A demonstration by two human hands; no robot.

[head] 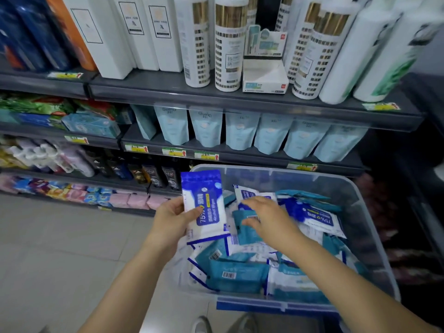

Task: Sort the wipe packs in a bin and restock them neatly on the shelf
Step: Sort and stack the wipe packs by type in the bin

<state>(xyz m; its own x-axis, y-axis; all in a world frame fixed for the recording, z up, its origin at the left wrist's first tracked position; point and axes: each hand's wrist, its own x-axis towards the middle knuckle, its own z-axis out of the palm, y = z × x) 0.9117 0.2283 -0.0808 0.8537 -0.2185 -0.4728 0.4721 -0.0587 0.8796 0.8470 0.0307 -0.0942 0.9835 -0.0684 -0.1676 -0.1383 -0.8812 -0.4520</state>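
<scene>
Far left, over the bin's near-left side: left hand (171, 219) curled round the lower edge of a blue-and-white alcohol wipe pack (204, 203), thumb across the front. Pack upright, printed face toward the camera. Prone to slip, judging by that hold: pinched low down only, glossy film, most of the pack standing free above the fingers. Could tip out and drop back among the mixed packs, undoing the sorting.

Moving right: right hand (266, 217) reaching down into the bin, back upward, fingers bent onto a teal wipe pack (247, 230). Pinching it or merely touching: cannot tell, the fingertips partly hidden. Risk here: dragging neighbours along or scattering them, with teal and blue-and-white packs overlapped and heaped at all angles. Also easy to mistake one kind for another, with several lying barcode side up.

Relative to the hands: held pack just left of the right hand and apart from it. Teal pack directly under the right fingertips. A second blue-and-white pack (317, 218) face up just right of that hand.

Further right and all round: clear plastic bin (300, 179), heaped full, so sorting judged barely begun. Beyond it, dark shelf (252, 158) carrying pale blue pouches (240, 131). Restocking judged not yet started.
</scene>
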